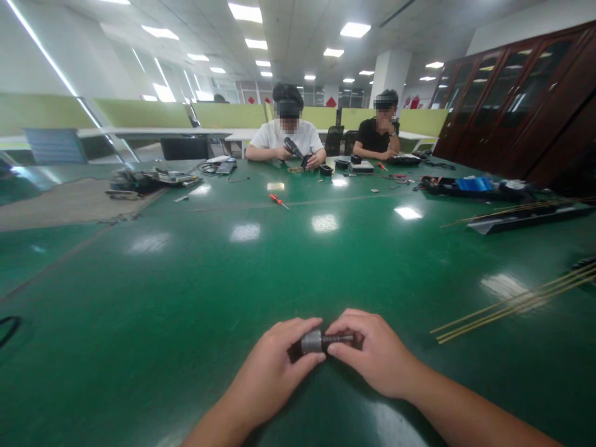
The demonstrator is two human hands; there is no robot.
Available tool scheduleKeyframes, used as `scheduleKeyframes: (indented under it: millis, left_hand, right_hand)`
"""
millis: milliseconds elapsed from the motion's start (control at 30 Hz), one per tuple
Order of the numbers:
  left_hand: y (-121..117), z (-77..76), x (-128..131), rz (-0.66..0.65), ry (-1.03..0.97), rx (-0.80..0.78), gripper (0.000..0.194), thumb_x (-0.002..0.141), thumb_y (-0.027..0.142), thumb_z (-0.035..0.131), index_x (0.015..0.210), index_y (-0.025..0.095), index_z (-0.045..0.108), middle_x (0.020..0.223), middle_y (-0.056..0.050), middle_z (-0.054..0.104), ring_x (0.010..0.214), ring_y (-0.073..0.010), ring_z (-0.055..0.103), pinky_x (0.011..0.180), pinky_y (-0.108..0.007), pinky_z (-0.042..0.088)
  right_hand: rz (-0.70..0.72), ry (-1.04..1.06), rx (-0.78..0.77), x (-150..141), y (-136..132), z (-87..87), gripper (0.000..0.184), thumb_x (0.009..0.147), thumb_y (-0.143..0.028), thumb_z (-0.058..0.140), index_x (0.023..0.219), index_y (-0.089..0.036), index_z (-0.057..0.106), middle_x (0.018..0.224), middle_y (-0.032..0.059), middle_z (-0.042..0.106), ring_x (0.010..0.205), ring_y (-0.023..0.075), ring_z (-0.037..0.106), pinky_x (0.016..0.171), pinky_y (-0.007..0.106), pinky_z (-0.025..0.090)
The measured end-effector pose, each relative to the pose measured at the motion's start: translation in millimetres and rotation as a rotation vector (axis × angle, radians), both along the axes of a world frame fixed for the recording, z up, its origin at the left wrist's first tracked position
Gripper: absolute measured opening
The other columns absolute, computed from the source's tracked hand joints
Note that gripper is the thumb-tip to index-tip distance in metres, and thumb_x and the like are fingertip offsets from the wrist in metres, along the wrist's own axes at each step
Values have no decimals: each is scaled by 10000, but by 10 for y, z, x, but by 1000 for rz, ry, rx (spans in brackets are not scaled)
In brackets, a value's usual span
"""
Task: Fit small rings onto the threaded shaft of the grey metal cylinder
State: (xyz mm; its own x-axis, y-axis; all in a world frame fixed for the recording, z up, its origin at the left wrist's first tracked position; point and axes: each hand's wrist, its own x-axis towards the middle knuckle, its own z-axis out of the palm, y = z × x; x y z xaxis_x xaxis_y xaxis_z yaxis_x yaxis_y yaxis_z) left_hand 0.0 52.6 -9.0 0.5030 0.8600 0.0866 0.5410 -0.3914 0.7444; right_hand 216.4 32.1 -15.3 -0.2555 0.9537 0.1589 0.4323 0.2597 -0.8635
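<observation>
Grey cylinder – apparently metal – sits sideways; slim shaft points right.

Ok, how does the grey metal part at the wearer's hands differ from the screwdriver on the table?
The metal part is dull grey, whereas the screwdriver has an orange-red handle. The metal part is held by the left hand and right hand; the screwdriver lies untouched, farther off. Both have a thicker end and a narrower shaft.

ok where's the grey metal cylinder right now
In the head view, the grey metal cylinder is at lower centre, between thumb and fingers of the left hand, with the right hand at the thin shaft on its right.
</observation>
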Motion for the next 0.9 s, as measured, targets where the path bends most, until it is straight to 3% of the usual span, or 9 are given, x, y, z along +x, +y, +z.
scheduleKeyframes:
  millis: [900]
  left_hand:
    - [-31, 34, 16, 28, 3, -8, 385, 838, 247, 744, 1218, 251, 685, 1159, -61, 718, 1076, -261, 648, 987, -395, 482]
  right_hand:
    - [2, 14, -15, 13, 6, -14, 126, 803, -164, 722, 897, -230, 774, 798, -3, 668, 712, 150, 589, 641, 250, 412]
